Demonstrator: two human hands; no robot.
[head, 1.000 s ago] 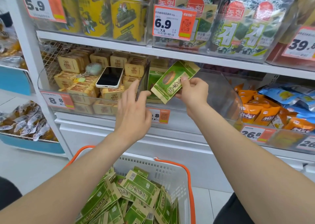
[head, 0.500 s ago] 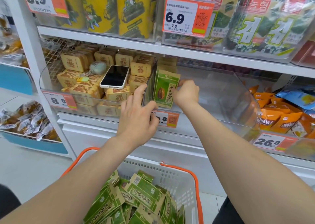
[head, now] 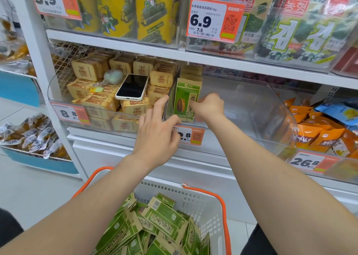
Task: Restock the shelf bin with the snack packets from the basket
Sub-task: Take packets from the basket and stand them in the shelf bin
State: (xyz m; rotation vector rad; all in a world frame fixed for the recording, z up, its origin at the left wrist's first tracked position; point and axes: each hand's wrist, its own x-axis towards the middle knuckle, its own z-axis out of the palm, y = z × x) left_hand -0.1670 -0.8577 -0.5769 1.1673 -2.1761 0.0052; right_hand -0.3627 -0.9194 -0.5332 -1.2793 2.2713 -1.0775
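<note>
A green sunflower-seed packet (head: 186, 99) stands upright at the left end of the clear shelf bin (head: 257, 107), against its divider. My right hand (head: 210, 106) reaches over the bin's front wall and grips the packet's right edge. My left hand (head: 157, 132) rests on the bin's front left corner, thumb and fingers around the clear divider (head: 170, 99). More packets of the same kind stand behind the front one. Below, the white basket (head: 201, 202) with orange handles holds several green packets (head: 160, 225) in a loose pile.
A phone (head: 132, 87) and a small pouch lie on tan snack packs (head: 100, 103) in the bin to the left. Orange packets (head: 317, 136) fill the bin to the right. Yellow cans and seaweed bags stand on the shelf above. Price tags hang on the bin fronts.
My right hand brought the packet down from above the bin's rim, turned it upright and set it against the divider. The left hand stayed at the divider.
</note>
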